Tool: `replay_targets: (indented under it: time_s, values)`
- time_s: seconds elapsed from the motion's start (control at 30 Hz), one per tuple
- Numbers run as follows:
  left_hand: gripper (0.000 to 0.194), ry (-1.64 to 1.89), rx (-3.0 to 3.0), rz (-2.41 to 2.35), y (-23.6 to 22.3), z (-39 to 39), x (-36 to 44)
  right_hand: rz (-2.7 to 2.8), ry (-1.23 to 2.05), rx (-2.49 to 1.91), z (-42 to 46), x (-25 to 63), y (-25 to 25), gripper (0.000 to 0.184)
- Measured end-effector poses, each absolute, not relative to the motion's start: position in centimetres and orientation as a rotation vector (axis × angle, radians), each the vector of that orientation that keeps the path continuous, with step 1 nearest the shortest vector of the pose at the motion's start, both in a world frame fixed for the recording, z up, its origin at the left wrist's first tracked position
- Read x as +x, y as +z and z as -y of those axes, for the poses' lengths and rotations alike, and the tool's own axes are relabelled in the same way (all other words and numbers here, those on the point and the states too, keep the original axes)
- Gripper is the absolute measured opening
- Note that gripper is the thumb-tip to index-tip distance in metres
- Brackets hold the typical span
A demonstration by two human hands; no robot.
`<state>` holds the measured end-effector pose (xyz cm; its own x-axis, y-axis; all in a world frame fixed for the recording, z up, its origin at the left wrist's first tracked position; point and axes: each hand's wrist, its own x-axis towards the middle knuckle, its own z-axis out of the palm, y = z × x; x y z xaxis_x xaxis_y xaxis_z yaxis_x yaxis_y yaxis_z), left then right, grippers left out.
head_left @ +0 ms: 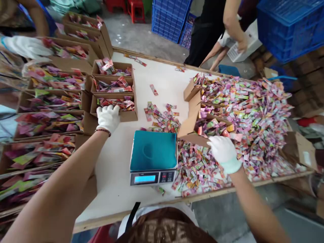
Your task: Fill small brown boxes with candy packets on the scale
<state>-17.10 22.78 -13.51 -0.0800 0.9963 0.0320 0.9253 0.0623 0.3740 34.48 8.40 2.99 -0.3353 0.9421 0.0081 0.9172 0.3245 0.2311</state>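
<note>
My left hand [108, 118], in a white glove, has its fingers curled over the near side of a small cardboard box [129, 116] filled with small colourful sachets. My right hand [224, 150], also gloved, grips the near edge of an open cardboard box [193, 138] that is tilted on the heap and partly filled with sachets. Its flap stands up towards the left. Between my hands sits a digital scale [153, 150] with a bare teal plate and a lit display. A large heap of sachets [263, 111] spreads over the table's right side.
Filled larger boxes [86, 125] line the left side, where another person's gloved hand [27, 47] rests. Loose sachets [164, 118] lie behind the scale on the white table [113, 172]. Blue crates [170, 20] and another person [210, 30] are beyond the far edge.
</note>
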Motion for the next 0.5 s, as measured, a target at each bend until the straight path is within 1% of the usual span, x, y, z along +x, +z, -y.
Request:
replay_targets:
  time_s: [0.07, 0.13, 0.23, 0.3, 0.4, 0.5]
  values:
    - [0.05, 0.684, 2.004, -2.054, -12.6, -20.4, -15.3, -2.594, 0.24, 1.634, -6.4, 29.6, 4.7, 0.026]
    - [0.057, 0.91, 1.953, -1.933, -11.6, -17.0, -13.7, -2.653, 0.125, 1.559, -5.1, 24.7, 4.8, 0.026]
    - [0.06, 1.05, 1.732, -1.771, -10.1, -10.8, -12.0, -2.706, -0.223, 1.44, -4.0, 18.1, 2.7, 0.026]
    - [0.066, 1.091, 1.525, -1.693, -9.6, -6.6, -11.3, -2.718, -0.438, 1.472, -3.3, 15.1, 1.2, 0.025]
    - [0.077, 1.132, 1.237, -1.614, -9.6, -0.9, -10.8, -2.735, -0.547, 1.597, -1.8, 13.9, 0.5, 0.02]
    - [0.08, 1.139, 1.105, -1.628, -10.5, 3.6, -10.9, -2.74, -0.574, 1.736, 0.4, 16.8, 1.4, 0.024]
